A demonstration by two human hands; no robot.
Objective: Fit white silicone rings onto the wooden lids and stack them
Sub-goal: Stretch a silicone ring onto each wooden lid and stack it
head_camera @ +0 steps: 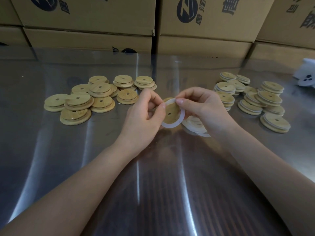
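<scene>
Above the table's middle, my left hand [148, 114] grips a round wooden lid [171, 113] with a centre hole, tilted toward me. A white silicone ring [182, 116] lies around the lid's rim; my right hand [200, 106] pinches its upper edge with thumb and forefinger. Several loose white rings [196, 126] lie under my right hand, partly hidden. Bare wooden lids [81, 101] are heaped at the left. Lids with white rings [255, 97] stand in low stacks at the right.
The table [68, 159] is covered by a shiny transparent sheet. Cardboard boxes [204, 31] form a wall along the far edge. A white plastic object [306, 74] lies at the far right edge.
</scene>
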